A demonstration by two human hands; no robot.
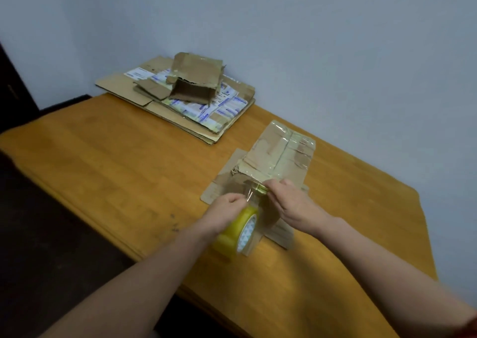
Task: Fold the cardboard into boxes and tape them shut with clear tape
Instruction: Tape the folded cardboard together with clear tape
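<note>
The half-taped box (278,154) is set on the table (129,157) with its near flaps spread; at its near edge a short tape strip (254,192) is pinched by the curled fingers of the left hand (227,206) and by those of the right hand (291,203), the tape roll (238,230) just under the left wrist. If the 2 pinches are pulled unevenly, the strip could be twisted, stuck to itself, or laid crooked over the seam

A wooden table (103,157) carries a flattened cardboard stack (185,121) and, nearer, a taped cardboard box (281,154).
</note>
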